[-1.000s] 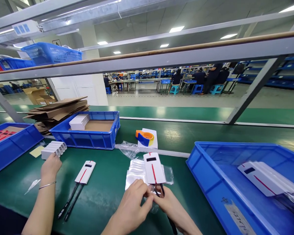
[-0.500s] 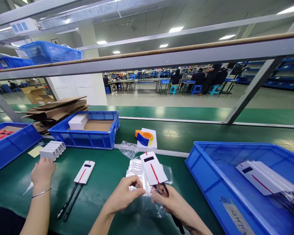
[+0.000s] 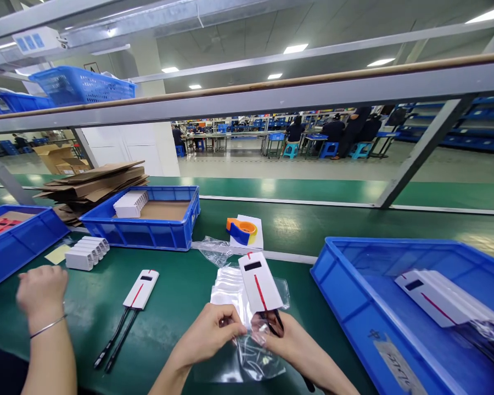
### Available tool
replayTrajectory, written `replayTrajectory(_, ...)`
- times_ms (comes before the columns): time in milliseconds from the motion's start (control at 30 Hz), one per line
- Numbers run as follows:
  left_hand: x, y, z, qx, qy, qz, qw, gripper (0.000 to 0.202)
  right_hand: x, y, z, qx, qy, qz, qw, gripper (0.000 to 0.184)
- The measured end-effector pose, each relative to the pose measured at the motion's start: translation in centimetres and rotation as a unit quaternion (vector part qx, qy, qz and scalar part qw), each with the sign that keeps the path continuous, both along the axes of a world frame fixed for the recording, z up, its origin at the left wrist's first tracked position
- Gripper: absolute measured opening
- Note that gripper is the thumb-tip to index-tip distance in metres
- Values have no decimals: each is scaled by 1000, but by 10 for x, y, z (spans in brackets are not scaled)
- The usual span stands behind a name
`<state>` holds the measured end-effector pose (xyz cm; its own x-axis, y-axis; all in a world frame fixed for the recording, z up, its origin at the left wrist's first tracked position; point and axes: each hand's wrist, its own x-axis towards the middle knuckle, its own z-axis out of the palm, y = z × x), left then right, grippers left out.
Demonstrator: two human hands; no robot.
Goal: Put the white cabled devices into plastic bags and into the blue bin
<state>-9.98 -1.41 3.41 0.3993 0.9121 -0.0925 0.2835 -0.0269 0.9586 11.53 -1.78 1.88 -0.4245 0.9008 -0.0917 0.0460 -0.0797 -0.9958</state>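
Observation:
My right hand (image 3: 293, 343) is closed on the lower end of a white card with a red stripe (image 3: 260, 282), where its black cords (image 3: 276, 321) hang. My left hand (image 3: 206, 337) pinches the edge of a clear plastic bag (image 3: 251, 359) just below the card. Both hands are over the green belt (image 3: 173, 323), in front of a stack of clear bags (image 3: 227, 288).
A second white card (image 3: 141, 289) with black cords lies to the left. Another person's hand with a bracelet (image 3: 41, 291) hovers near a row of white boxes (image 3: 86, 252). Blue bins stand at the right (image 3: 395, 241), centre (image 3: 148, 233) and left (image 3: 20, 241). A tape dispenser (image 3: 242, 230) sits behind.
The other person's hand drew back from the white boxes toward the near left. My left hand shifted from the card's base to the bag, which now hangs loose below the card.

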Motion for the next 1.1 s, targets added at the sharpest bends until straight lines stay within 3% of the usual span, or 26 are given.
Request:
replayTrajectory(133, 0, -3, -5, -10, -26, 8, 1000, 25, -2, 4, 2, 11, -25, -26, 999, 38)
replayTrajectory(333, -2, -8, -12, 50, 25, 51, 997, 49, -8, 4, 0, 28, -34, -65, 997, 35)
replayTrajectory(467, -14, -4, -20, 52, 21, 70, 996, 54, -4, 0, 1, 24, -34, -84, 996, 43)
replayTrajectory(667, -52, 1, -21, 72, -11, 149, 986, 61, 5, -6, 3, -87, 79, -31, 993, 69)
replayTrajectory(900, -64, -6, -21, 70, -35, 146, 986, 63, 10, -9, -10, -147, 152, 2, 977, 76)
replayTrajectory(967, -67, -8, -19, 79, -37, 132, 987, 64, 20, -13, -9, -127, 110, -2, 986, 71)
replayTrajectory(1033, -71, -8, -16, 88, -37, 111, 989, 64, 30, -20, -6, -57, -14, -28, 998, 64)
replayTrajectory(1100, -75, -7, -13, 95, -33, 87, 991, 64, 39, -28, -2, 20, -159, -50, 986, 64)
